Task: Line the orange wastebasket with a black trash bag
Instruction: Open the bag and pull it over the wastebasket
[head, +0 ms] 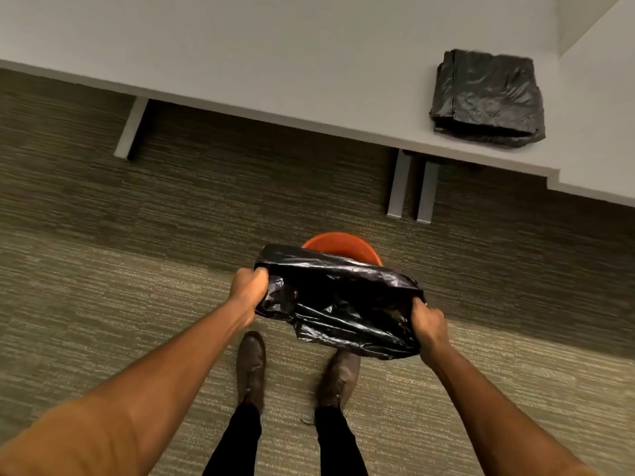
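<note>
The orange wastebasket point(340, 245) stands on the carpet in front of my feet; only its far rim and part of the inside show. A black trash bag point(338, 304) is stretched above it, mouth pulled apart, covering most of the basket. My left hand point(248, 286) grips the bag's left edge. My right hand point(429, 326) grips its right edge, a little nearer to me.
A white desk point(275, 63) runs across the top, with grey legs point(400, 183) just beyond the basket. A folded stack of black bags point(488, 97) lies on the desk at the right. My two shoes point(251, 365) stand on the carpet below the bag.
</note>
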{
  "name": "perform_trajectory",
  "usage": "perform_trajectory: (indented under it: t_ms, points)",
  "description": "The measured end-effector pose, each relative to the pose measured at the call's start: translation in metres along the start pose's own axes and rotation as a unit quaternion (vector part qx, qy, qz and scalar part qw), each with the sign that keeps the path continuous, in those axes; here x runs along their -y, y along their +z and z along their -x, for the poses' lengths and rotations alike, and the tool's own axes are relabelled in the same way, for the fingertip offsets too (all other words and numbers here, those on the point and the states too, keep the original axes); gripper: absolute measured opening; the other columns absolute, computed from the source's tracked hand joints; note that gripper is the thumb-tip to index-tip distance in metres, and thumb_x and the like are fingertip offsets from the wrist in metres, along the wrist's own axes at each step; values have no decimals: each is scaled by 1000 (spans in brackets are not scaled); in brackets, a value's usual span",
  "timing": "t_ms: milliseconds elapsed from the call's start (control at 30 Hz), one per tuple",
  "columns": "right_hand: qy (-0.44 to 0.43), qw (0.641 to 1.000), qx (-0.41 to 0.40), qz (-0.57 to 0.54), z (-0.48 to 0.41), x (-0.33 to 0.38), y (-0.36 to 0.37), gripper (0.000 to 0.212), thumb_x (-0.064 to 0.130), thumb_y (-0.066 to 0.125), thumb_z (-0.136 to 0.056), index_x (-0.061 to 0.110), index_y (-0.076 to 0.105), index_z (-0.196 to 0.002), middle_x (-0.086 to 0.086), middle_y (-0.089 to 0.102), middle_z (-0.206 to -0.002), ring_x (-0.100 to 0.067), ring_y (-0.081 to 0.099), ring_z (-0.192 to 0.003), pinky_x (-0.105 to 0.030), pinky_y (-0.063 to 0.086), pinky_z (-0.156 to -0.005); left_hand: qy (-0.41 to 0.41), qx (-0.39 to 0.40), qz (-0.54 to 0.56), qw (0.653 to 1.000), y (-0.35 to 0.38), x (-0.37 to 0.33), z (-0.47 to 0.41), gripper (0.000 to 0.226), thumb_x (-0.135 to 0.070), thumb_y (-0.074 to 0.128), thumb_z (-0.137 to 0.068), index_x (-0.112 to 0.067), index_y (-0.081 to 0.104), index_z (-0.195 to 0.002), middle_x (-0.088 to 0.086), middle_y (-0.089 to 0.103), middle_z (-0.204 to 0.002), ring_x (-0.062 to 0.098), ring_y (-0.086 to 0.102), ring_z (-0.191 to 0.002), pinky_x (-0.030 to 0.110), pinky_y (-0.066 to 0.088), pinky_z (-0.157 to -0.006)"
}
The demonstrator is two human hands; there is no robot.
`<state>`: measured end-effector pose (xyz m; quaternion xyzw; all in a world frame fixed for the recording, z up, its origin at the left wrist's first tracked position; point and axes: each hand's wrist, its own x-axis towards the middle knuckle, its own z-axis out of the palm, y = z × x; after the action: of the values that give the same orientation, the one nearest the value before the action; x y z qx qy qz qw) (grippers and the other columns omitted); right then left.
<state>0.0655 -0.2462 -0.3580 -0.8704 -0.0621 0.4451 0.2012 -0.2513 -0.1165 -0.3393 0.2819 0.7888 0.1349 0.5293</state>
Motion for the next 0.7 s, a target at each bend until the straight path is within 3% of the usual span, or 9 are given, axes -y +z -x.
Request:
perform_trajectory:
  t_ms: [67,167,233,300,333,400,533,600,700]
  points:
    - [30,995,55,-75,-16,-4,9,51,43,64,-101,-3,76,-116,-20,80,-107,-37,76,-96,-41,62,-80,6,-10,-24,1000,9,9,-18,37,-26,56,-109,-9,63,-76,6,64,-78,21,59,-70,33,39,-59]
    - [26,993,85,-82,-38,-16,25,47,45,69,-101,-1,80,-108,-22,83,-102,-33,79,-94,-44,63,-87,-22,-12,10,1000,21,24,-46,32,-29,61,-109,-10,67,-84,9,74,-87,23,69,-74,33,53,-64]
    - [27,995,56,-78,-52,-30,36,43,36,64,-104,-5,78,-110,-29,80,-103,-32,76,-90,-39,59,-78,-69,6,75,995,29,33,-62,20,-23,63,-108,-8,70,-98,15,78,-97,32,77,-86,46,66,-80]
    - [36,995,32,-90,-67,-45,48,36,28,56,-104,-2,76,-109,-22,80,-103,-32,73,-89,-38,57,-75,-102,16,128,986,36,41,-76,14,-17,64,-108,-6,70,-114,21,78,-107,38,78,-100,60,64,-95]
    - [45,994,25,-93,-74,-52,53,34,26,53,-103,1,75,-106,-19,79,-104,-33,73,-91,-41,58,-79,-112,19,140,984,40,45,-83,17,-16,65,-107,-5,70,-119,22,77,-109,39,78,-102,62,62,-97]
    - [67,993,18,-100,-89,-66,64,31,26,49,-101,6,74,-100,-18,78,-103,-35,73,-92,-44,59,-83,-112,14,136,984,50,57,-100,14,-15,65,-106,-5,71,-115,20,77,-101,36,77,-91,56,66,-85]
    - [88,990,16,-105,-119,-92,87,33,29,48,-101,9,71,-88,-13,78,-96,-29,72,-82,-38,58,-73,-55,-24,29,998,72,84,-134,29,-25,64,-105,-13,65,-79,13,73,-87,25,70,-71,26,58,-58]
    - [101,991,11,-85,-129,-104,97,33,28,47,-102,9,70,-86,-20,77,-103,-36,73,-91,-49,62,-86,-15,-35,-62,997,79,94,-147,39,-36,61,-106,-15,62,-73,14,72,-89,28,69,-77,28,52,-61]
    - [104,994,-13,-28,-144,-121,109,44,30,46,-103,-5,73,-108,-29,74,-115,-47,70,-107,-58,58,-100,26,-36,-160,986,85,108,-166,44,-41,55,-107,-7,71,-83,23,74,-103,39,72,-93,41,54,-77]
